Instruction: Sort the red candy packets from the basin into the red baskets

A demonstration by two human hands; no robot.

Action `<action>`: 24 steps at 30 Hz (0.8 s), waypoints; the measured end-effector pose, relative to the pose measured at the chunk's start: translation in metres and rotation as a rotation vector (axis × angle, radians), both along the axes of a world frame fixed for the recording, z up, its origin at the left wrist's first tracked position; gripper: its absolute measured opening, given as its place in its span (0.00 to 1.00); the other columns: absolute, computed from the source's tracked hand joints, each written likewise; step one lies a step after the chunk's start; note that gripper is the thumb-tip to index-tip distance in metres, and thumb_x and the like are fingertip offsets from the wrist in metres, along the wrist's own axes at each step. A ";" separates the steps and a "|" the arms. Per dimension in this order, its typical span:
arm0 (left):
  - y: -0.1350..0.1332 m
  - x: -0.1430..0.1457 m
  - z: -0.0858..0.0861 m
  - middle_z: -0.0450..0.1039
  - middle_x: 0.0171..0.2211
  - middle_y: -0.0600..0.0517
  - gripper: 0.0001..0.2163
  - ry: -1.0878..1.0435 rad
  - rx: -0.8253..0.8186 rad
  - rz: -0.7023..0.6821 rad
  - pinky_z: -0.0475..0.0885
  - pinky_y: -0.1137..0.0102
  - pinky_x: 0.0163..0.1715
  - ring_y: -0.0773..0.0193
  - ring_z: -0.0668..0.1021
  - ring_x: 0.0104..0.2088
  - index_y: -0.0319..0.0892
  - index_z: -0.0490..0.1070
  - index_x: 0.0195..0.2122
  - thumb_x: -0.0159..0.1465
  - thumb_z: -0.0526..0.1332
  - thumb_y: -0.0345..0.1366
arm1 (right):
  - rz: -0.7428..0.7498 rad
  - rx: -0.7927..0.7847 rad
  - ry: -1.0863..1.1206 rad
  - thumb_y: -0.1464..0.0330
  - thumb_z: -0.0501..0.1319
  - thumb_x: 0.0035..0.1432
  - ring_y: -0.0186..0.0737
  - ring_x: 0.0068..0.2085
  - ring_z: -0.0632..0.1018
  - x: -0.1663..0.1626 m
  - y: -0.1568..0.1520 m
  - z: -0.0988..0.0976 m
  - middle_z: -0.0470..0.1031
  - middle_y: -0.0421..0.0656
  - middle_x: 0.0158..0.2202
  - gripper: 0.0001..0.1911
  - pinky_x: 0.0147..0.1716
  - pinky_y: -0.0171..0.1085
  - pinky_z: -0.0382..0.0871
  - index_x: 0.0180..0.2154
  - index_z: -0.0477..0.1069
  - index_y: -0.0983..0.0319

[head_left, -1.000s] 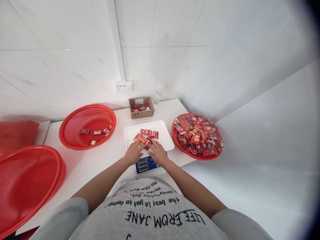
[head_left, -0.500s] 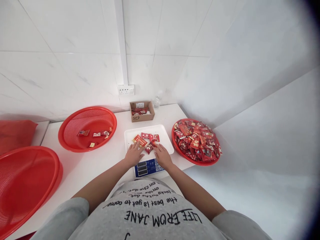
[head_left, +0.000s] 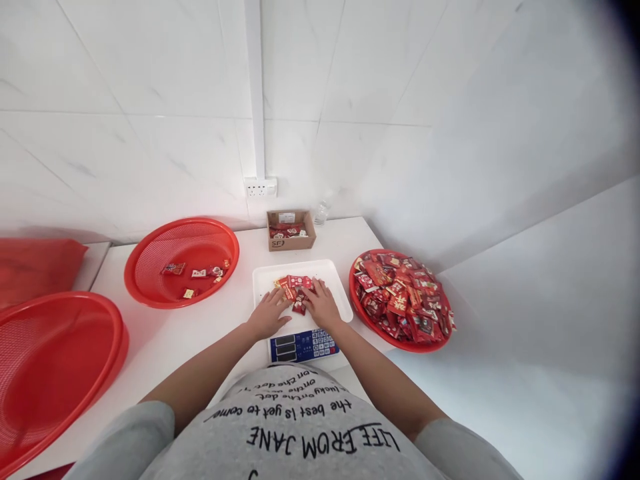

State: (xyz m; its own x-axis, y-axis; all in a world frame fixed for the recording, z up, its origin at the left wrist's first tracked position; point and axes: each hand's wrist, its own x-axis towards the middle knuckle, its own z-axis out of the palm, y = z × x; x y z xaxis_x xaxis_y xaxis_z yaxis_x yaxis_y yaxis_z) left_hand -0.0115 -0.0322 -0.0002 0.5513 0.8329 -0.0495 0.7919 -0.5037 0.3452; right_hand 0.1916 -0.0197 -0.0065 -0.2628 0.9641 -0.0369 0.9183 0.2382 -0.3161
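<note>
Several small red wrapped snack packets [head_left: 300,282] lie in a loose cluster on the white pan [head_left: 327,272] of a weighing scale. My left hand [head_left: 269,315] rests at the cluster's left side, fingers stretched and apart, touching the packets' edge. From the right, my right hand [head_left: 321,305] reaches over the packets with its fingers spread, and its fingertips cover part of them. Neither hand has anything gripped. Below the pan the scale's blue panel [head_left: 304,345] shows its displays and keys.
A red basket heaped with packets [head_left: 403,293] stands to the right. A red basket [head_left: 145,267] at left holds a few packets; another red basket [head_left: 113,373] is nearer. Behind the scale sit a small cardboard box [head_left: 291,244] with packets and a clear container [head_left: 321,213].
The packets on the pan are pushed closer together, between both hands. My right hand has shifted farther over them. The whole view has tilted slightly.
</note>
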 end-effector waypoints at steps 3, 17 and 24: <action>-0.004 -0.018 -0.001 0.51 0.64 0.43 0.22 -0.015 0.045 0.107 0.53 0.51 0.59 0.48 0.53 0.63 0.46 0.61 0.57 0.62 0.55 0.44 | 0.011 -0.015 0.004 0.60 0.53 0.60 0.52 0.65 0.48 -0.002 0.001 0.002 0.46 0.45 0.66 0.24 0.59 0.53 0.47 0.58 0.59 0.52; -0.013 -0.211 0.039 0.48 0.63 0.33 0.30 0.250 0.012 1.223 0.45 0.41 0.57 0.40 0.45 0.64 0.33 0.57 0.59 0.62 0.47 0.49 | -0.001 0.255 0.213 0.60 0.48 0.62 0.48 0.62 0.57 0.026 -0.038 -0.027 0.59 0.48 0.60 0.23 0.58 0.51 0.55 0.56 0.62 0.59; -0.019 -0.236 0.039 0.44 0.64 0.32 0.35 0.154 -0.097 1.500 0.48 0.40 0.55 0.38 0.46 0.63 0.37 0.50 0.62 0.56 0.54 0.49 | -0.005 0.266 0.248 0.59 0.48 0.62 0.48 0.61 0.59 0.031 -0.038 -0.026 0.62 0.47 0.58 0.22 0.57 0.51 0.58 0.55 0.63 0.58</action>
State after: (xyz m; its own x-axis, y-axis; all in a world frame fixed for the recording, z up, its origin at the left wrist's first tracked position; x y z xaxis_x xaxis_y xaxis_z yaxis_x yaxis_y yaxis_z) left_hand -0.2472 -0.0508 0.0386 -0.7974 0.5929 -0.1119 0.5670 0.7998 0.1971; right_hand 0.2222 -0.0577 -0.0328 -0.2276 0.9327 0.2797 0.8231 0.3377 -0.4565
